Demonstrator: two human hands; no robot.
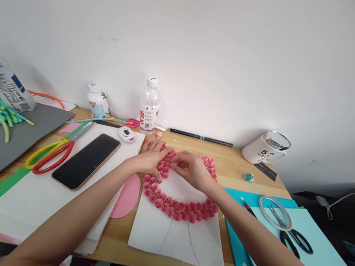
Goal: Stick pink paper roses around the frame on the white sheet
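On a white sheet of paper, rolled pink paper roses form a thick ring with white in the middle. Two pencil lines run down the sheet below it. My left hand lies over the ring's left side, fingers spread, its thumb beside the roses. With fingertips pinched together, my right hand is over the upper left part of the ring. A small pink paper rose shows at those fingertips, partly hidden by them. The hands cover some roses at the top.
Left of the sheet are a phone, red-and-yellow-handled scissors and a correction tape. A water bottle and a pen are near the wall. To the right are a mug, a teal paper rose, black scissors and tape.
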